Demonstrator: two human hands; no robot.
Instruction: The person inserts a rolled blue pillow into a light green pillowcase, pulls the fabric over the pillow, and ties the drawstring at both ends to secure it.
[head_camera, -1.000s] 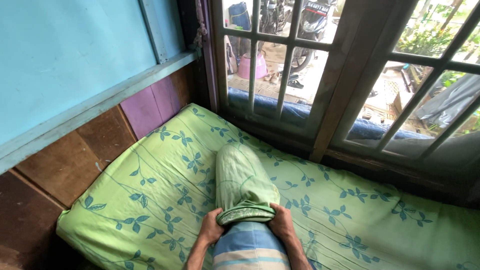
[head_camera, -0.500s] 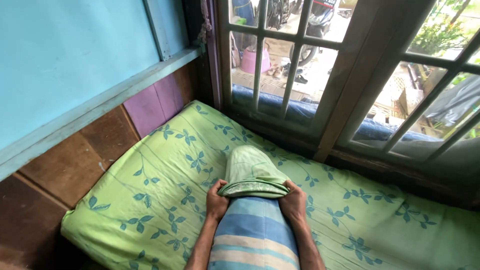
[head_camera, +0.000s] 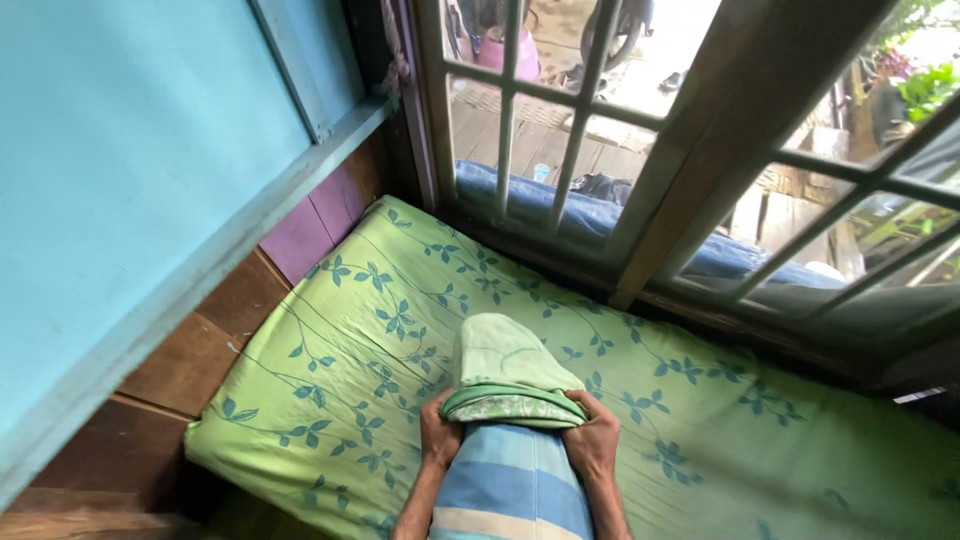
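**Both hands on the pillowcase hem**

The green pillowcase (head_camera: 503, 372) sits partway over a blue-and-cream striped bolster pillow (head_camera: 512, 480), its bunched hem across the pillow's upper part. Left hand (head_camera: 438, 430) is clamped on the hem's left side, right hand (head_camera: 592, 437) clamped on its right. The pillow lies along the near middle of the mattress (head_camera: 330, 380), covered in a green leaf-print sheet. Beyond the mattress's far edge, a barred window (head_camera: 560, 120); left, a blue wall (head_camera: 130, 150).
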